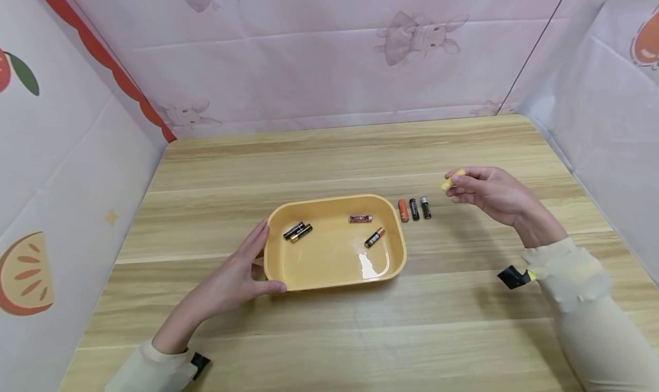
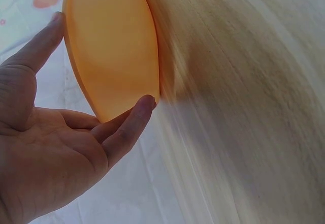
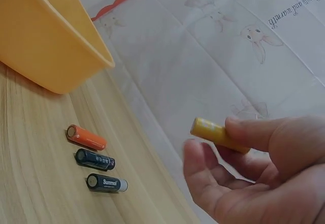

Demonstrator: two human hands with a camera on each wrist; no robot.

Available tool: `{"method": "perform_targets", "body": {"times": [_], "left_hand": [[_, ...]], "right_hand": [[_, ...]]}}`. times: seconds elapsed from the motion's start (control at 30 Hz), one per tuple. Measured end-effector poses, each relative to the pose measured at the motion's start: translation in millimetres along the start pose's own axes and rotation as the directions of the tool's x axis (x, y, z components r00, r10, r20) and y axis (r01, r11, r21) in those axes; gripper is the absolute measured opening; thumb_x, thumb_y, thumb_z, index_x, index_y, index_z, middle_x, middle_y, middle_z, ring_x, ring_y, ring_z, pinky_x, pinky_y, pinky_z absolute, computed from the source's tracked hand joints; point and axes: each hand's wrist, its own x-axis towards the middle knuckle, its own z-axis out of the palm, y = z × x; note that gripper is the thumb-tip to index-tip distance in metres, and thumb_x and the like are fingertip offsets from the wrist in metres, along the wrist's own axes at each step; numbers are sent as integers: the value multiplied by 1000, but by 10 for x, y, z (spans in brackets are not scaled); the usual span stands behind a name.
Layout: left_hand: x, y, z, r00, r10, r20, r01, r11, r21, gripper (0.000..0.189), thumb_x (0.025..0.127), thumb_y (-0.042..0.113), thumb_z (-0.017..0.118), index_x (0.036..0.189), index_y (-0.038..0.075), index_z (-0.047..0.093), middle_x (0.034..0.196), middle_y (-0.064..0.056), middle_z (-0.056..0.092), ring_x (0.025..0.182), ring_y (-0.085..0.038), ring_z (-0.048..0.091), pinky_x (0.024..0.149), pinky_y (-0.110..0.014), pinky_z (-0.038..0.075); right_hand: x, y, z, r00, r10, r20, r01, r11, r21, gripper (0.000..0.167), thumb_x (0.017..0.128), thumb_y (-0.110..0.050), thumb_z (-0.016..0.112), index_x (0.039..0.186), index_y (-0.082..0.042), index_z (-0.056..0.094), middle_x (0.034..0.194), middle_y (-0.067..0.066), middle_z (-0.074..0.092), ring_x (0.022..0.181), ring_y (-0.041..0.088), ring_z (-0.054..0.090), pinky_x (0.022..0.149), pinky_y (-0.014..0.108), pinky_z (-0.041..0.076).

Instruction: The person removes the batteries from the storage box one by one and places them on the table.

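My left hand grips the left end of a yellow plastic tub, thumb at the near corner and fingers along the end wall. Inside the tub lie two dark batteries side by side at the left. A reddish battery and a black one with a copper end lie at the right. Above the table, to the right, my right hand pinches a yellow battery between thumb and fingers.
Just right of the tub, an orange battery, a dark battery and a black-and-silver battery lie in a row. The wooden table meets printed cloth walls at the back and sides.
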Motion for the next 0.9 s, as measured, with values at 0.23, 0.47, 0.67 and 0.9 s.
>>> {"method": "perform_targets", "body": {"times": [0.23,0.47,0.67,0.9], "left_hand": [[5,-5,5,1000,-3,-3,3,1000,6,120,81,24,92,165,1,10,173,-12,0,135,-32,50,95,-36,57],[-2,-2,6,1000,-2,-7,2,1000,3,119,80,25,92,164,0,11,173,-12,0,135,-33,49,95,-37,57],[2,0,8,1000,-5,-4,5,1000,-6,120,80,24,92,165,2,9,173,-10,0,134,-31,50,95,-37,57],[4,-7,14,1000,-6,-6,6,1000,0,120,80,24,92,165,1,10,173,-10,0,134,-31,50,95,-36,57]], "right_hand": [[10,9,-36,993,-49,111,42,997,66,17,109,-1,45,120,8,56,116,19,70,106,29,72,95,38,57],[59,32,26,996,49,-80,-66,971,-229,20,107,-3,53,120,13,57,114,10,64,93,17,71,90,29,59],[103,177,41,970,137,-202,-219,852,-475,34,106,-7,58,125,21,55,99,11,68,81,11,68,81,30,61],[159,366,56,955,176,-238,-280,796,-537,32,103,-7,63,120,20,60,89,11,70,70,13,66,68,30,62]]}}
